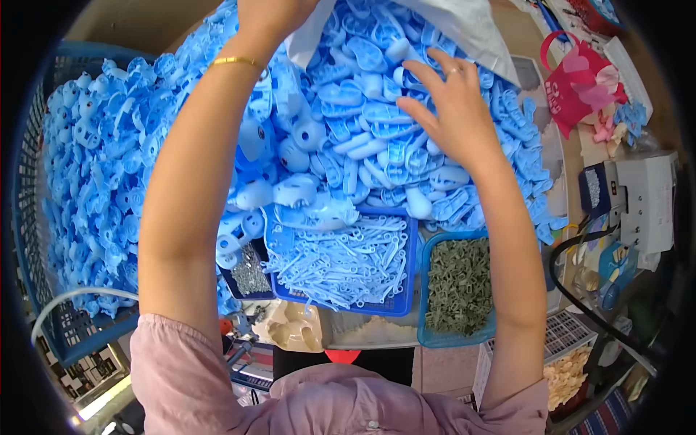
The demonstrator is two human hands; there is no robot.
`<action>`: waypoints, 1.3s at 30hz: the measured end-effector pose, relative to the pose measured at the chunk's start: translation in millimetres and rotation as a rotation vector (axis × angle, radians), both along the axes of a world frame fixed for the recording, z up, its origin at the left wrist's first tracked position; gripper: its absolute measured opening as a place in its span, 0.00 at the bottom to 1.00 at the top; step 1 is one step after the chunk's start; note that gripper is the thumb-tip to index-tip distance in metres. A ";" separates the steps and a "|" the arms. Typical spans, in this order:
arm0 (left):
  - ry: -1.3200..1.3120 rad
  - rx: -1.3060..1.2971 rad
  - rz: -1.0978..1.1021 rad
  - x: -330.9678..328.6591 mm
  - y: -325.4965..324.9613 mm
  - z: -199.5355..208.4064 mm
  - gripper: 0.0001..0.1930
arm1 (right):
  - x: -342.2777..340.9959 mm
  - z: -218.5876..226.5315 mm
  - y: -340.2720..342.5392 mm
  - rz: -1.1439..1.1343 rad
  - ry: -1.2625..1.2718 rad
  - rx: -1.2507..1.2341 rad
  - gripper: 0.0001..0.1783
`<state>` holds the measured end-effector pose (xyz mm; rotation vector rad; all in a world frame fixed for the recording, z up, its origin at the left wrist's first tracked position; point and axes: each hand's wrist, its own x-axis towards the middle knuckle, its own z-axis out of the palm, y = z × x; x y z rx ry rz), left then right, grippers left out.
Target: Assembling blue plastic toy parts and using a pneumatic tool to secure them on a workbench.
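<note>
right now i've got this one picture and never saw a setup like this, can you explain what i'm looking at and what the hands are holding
There is no robot here: these are a person's bare hands, seen from a fisheye camera worn on their head looking down, so edges bend. The forearms reach up from below.

Light-blue molded plastic parts are piled across the table, with more in a blue basket at left. Nearer the person, a blue tray holds thin looped pieces, and a teal tray holds small dark-green parts.

The right hand is open over the pile, gripping nothing visible. The left hand is cut off by the top edge, so I can't tell what it holds.
</note>
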<state>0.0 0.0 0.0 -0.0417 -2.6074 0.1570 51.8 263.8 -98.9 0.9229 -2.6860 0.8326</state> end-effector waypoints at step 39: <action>0.020 0.441 -0.694 596.2 89.2 -150.2 0.19 | 388.4 -27.6 26.0 0.700 -1.267 -0.178 0.24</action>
